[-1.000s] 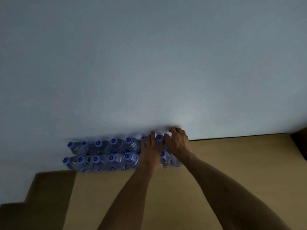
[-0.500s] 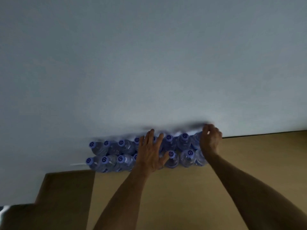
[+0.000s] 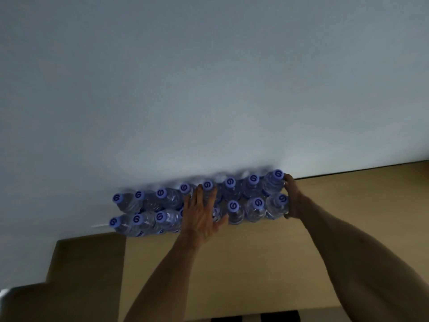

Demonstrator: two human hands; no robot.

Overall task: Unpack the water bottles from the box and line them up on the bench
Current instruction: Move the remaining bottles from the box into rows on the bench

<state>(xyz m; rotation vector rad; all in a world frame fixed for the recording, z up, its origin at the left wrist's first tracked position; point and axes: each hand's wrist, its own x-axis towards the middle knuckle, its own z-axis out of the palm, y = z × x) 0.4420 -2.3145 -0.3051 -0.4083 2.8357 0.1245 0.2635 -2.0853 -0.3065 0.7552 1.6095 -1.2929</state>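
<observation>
Several clear water bottles (image 3: 234, 201) with blue caps stand upright in two rows on the tan bench (image 3: 255, 263), right against the pale wall. My left hand (image 3: 202, 214) lies flat with straight fingers on the bottles in the middle of the rows. At the right end my right hand (image 3: 293, 198) presses against the side of the two end bottles (image 3: 276, 196). The box is not in view.
The pale wall (image 3: 209, 89) rises directly behind the bottles. A darker brown stepped surface (image 3: 86, 263) lies to the left of the bench. A dark shape (image 3: 255, 318) shows at the bottom edge. Bare bench stretches to the right of the rows.
My right hand has moved from the middle of the rows to their right end. More bottles show between my hands. The view has shifted, so the rows appear further right.
</observation>
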